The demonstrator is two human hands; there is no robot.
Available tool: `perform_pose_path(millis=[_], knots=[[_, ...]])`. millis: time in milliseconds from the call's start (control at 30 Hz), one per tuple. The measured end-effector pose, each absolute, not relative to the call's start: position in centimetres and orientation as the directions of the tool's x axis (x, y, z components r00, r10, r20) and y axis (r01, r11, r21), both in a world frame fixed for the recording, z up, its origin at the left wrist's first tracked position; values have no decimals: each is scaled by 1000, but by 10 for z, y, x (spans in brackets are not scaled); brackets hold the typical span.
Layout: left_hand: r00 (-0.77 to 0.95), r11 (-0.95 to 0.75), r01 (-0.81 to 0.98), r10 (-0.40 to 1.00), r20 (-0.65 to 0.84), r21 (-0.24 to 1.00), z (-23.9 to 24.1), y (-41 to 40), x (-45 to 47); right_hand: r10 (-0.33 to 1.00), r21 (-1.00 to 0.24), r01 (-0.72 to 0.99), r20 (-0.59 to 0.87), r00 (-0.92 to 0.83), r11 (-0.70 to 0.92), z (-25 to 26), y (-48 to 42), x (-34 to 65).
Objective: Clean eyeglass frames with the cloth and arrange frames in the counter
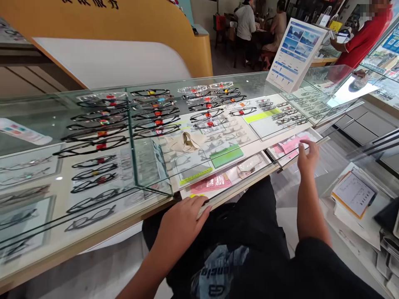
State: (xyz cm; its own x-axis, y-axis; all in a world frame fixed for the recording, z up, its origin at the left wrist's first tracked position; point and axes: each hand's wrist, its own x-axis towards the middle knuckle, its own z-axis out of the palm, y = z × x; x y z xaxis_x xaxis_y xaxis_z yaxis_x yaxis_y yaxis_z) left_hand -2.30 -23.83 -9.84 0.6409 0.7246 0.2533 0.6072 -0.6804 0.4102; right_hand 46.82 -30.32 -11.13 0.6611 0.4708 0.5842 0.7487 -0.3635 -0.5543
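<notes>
My left hand [183, 218] lies over the front edge of a pulled-out drawer [229, 187], fingers on top and thumb along the outer face. Inside that drawer are pink papers [215, 182] and clear plastic packets [249, 164]. To the right, my right hand [308, 157] hovers at the right end of a second open drawer [322, 141], thumb and forefinger apart, apparently holding nothing. Pink slips [291, 145] lie in this drawer. Above both drawers, a glass display case [134, 158] holds rows of eyeglasses [157, 113], many with red or yellow tags.
A printed sign [296, 54] stands on the glass counter, and a white bottle [25, 132] lies at its left. A folded beige cloth [186, 142] and a green box [227, 155] are by the frames. Papers [355, 193] sit at right. A person in red [368, 41] stands beyond.
</notes>
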Motion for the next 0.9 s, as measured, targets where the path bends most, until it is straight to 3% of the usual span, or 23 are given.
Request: perform_pose_path(millis=[100,300,500,633,700,767,900], knots=[[677,-680,584,710,197,444,-93,-238,-27,626,-469,750,423,655,-467,-93,-297,483],[743,-686,542,661,104,487,-82,-240,-31,689,-340,736,268,673,-586,-80,-304,477],[796,-625,575,576,-185,529,-54,-244,-34,707,-185,710,92,701,-680,-54,-320,464],[809,-582,587,444,-386,562,-32,-235,-27,665,-61,662,-56,745,-747,-32,-323,454],[806,-581,591,406,-430,559,-30,-228,-20,689,-32,689,-33,724,-725,-17,-317,447],[804,-592,593,399,-441,545,-33,-224,-12,763,-49,768,82,641,-639,-1,-304,438],[797,-558,604,418,-437,568,-46,-221,-1,908,-61,949,279,314,-309,34,-245,423]])
